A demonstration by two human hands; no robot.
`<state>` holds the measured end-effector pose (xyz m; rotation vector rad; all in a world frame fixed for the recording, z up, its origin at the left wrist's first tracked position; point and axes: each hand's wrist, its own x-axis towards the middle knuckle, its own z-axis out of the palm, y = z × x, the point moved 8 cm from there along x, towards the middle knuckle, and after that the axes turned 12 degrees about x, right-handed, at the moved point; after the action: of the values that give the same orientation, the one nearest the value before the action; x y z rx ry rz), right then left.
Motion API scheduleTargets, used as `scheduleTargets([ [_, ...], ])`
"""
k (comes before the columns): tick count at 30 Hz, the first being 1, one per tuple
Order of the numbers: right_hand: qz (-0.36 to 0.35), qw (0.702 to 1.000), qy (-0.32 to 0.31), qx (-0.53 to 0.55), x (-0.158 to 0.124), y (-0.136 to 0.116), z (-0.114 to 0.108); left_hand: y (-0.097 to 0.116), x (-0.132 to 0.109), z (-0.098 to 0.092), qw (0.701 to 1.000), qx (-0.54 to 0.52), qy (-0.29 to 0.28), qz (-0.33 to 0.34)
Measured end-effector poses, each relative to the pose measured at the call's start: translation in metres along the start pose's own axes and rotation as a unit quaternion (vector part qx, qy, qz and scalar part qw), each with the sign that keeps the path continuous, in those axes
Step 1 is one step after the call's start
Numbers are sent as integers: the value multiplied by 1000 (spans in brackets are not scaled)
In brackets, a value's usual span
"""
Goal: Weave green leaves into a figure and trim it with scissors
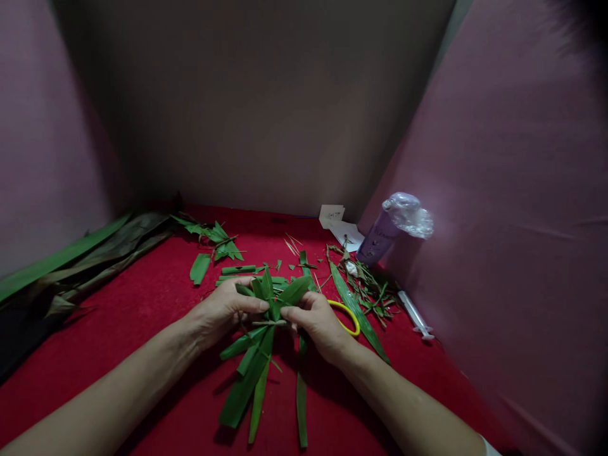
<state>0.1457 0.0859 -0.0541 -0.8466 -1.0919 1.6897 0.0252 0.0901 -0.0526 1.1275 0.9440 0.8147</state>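
Between my two hands is a bundle of green leaf strips (251, 373), with shorter leaf pieces fanning upward and longer strips hanging toward me. My left hand (232, 307) pinches it from the left, thumb pressed near the middle. From the right, my right hand (316, 316) grips the same middle part with thumb and bent fingers. A thin brownish stem (269, 323) crosses the bundle just under the thumbs. Partly hidden behind my right hand, a yellow ring-shaped handle (351, 320) lies on the red cloth.
Cut leaf pieces (200, 269) and twigs (375, 291) are scattered over the red cloth (156, 278). At right stand a purple container (380, 237) with plastic wrap and a syringe (415, 315). Long dried leaves (109, 253) lie left; white papers (344, 232) lie behind. Walls enclose three sides.
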Motion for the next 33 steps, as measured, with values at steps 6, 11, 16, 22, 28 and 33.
scheduleTargets([
  [6, 1, 1000, -2, 2, 0, 0, 0, 0, -1, 0, 1000, -13, 12, -19],
  [11, -1, 1000, -29, 10, 1, 1, 2, 4, -3, 3, 1000, -11, 6, -16],
  [16, -13, 999, -12, 46, 3, 3, -5, 2, -1, -1, 999, -38, 12, -12],
  [22, -30, 995, -23, 88, 3, 4, -8, 2, 0, -2, 994, -104, 5, -17],
  [28, -30, 995, -6, 91, 3, 3, -12, 0, 1, -6, 998, -54, 18, -6],
  [33, -38, 995, -4, 89, 2, 0, -11, -2, 1, -10, 999, -27, 39, -15],
])
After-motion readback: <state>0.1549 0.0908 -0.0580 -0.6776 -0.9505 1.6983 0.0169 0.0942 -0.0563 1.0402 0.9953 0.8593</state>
